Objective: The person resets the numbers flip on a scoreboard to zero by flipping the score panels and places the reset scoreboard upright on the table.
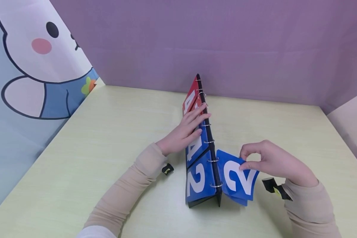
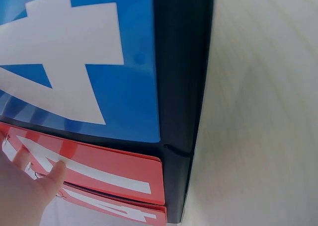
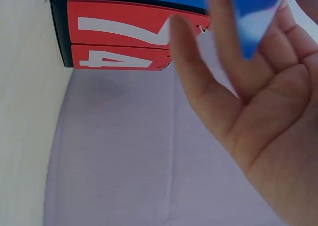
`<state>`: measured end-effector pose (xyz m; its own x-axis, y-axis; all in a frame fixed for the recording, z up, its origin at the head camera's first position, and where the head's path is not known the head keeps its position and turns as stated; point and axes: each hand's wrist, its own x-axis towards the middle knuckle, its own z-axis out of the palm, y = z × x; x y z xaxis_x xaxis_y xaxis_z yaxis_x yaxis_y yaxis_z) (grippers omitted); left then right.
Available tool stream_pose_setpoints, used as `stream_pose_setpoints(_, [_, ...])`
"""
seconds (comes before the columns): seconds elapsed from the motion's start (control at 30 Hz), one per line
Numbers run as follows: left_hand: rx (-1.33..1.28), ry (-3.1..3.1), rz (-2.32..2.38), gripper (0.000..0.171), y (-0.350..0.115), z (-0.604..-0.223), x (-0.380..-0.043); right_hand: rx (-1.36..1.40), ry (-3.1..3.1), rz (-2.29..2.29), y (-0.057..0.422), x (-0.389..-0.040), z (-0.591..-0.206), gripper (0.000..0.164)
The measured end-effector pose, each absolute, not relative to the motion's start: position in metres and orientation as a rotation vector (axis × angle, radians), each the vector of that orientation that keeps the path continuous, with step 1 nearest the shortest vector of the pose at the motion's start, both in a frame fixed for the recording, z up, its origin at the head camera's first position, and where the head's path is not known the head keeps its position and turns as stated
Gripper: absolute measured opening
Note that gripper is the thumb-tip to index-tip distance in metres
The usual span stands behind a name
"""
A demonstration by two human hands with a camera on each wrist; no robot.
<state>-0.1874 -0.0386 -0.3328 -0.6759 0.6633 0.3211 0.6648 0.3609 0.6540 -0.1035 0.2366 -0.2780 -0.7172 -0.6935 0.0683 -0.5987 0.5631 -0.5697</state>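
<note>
Right hand (image 1: 269, 161) pinching the blue 2 card (image 1: 237, 180), left hand (image 1: 185, 132) straight-fingered across the scoreboard (image 1: 216, 177) on my counter (image 1: 131, 125); tug too hard and that card could crease or snag its rings (image 1: 213, 161)!

we see 1 scoreboard (image 1: 208, 134), 2 red card faces (image 1: 191, 93) L, 2 blue card faces (image 1: 208, 180) L, min. 2 blue cards (image 1: 236, 177) R, 1 surface (image 1: 122, 115)
</note>
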Motion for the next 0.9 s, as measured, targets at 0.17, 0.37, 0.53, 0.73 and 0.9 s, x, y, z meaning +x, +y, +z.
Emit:
stream_pose_setpoints(0.17, [-1.267, -2.585, -1.24, 0.053, -0.038, -0.333, -0.188, -1.101, 2.686, -0.82, 0.238, -0.104, -0.278, 0.016])
stream_pose_setpoints(0.37, [-1.262, -2.591, -1.236, 0.053, -0.037, -0.333, -0.187, -1.088, 2.682, -0.879, 0.246, -0.103, -0.277, 0.02])
stream_pose_setpoints(0.53, [-1.257, -2.597, -1.238, 0.053, -0.037, -0.333, -0.187, -0.998, 2.721, -0.813, 0.259, -0.1, -0.272, 0.023])
stream_pose_setpoints(0.73, [-1.258, -2.603, -1.227, 0.053, -0.036, -0.333, -0.188, -0.931, 2.858, -0.77, 0.279, -0.089, -0.269, 0.041])
stream_pose_setpoints(0.9, [-1.265, -2.597, -1.23, 0.053, -0.036, -0.333, -0.188, -0.742, 2.844, -0.968, 0.293, -0.079, -0.264, 0.047])
